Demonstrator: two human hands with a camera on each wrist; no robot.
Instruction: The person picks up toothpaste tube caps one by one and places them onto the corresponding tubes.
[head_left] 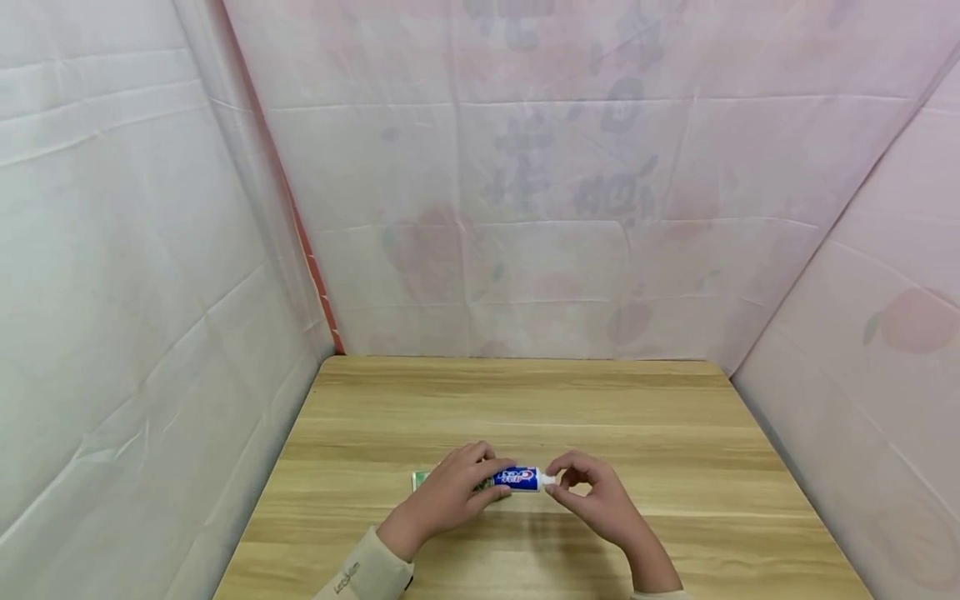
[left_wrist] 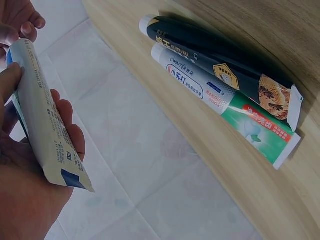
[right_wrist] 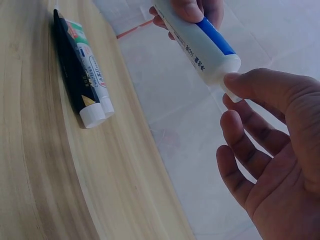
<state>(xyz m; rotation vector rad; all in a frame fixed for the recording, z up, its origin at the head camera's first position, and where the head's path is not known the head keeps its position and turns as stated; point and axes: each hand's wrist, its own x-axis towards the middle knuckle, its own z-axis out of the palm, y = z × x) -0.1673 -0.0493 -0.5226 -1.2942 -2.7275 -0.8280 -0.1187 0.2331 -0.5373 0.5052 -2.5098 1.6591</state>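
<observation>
A blue-and-white toothpaste tube (head_left: 517, 478) lies crosswise in my left hand (head_left: 453, 492), its cap end pointing right in the head view. Thumb and fingers grip it along the sides; the printed white back of the tube (left_wrist: 42, 110) faces the left wrist camera. My right hand (head_left: 596, 496) pinches the small white cap (right_wrist: 233, 96) between thumb and index finger, while its other fingers are loosely bent. The cap sits at the tube's neck; whether it is loosened I cannot tell.
Side by side on the wooden table (head_left: 525, 400) lie a black toothpaste tube (left_wrist: 220, 62) and a white-and-green one (left_wrist: 225, 102), largely hidden by my left hand in the head view. Pale printed sheets (head_left: 540, 275) enclose the table at the back and sides.
</observation>
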